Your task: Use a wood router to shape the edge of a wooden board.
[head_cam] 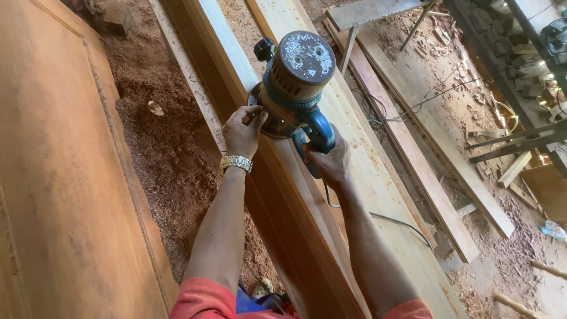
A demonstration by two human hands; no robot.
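Tool: You held a blue-bodied electric hand router with a worn, paint-flecked round motor cap (295,82) set on the edge of a long reddish-brown timber frame piece (283,195) that ran from near your body away up the picture.
Left hand: Your left hand (242,131), with a silver metal wristwatch (236,162) on the wrist, was closed on the router's base at its left side, fingers curled over the rim.
Right hand: Your right hand (328,162) was wrapped tight around the router's blue rear handle.
Position along the work: The router sat roughly mid-length on the timber in view, so a stretch lay between it and you and another stretch ran on beyond it.
Done so far: I judge a good deal of cutting was done somewhere here, given the thick bed of reddish sawdust and shavings (165,153) on the ground to the left.
Left to do: Which stretch was already cut, I could not tell; no fresh groove showed clearly.
Cord: The black power cable (390,220) trailed off to your right across a pale plank (378,177).
Nearby: A large flat brown door panel (53,177) stood at the left.
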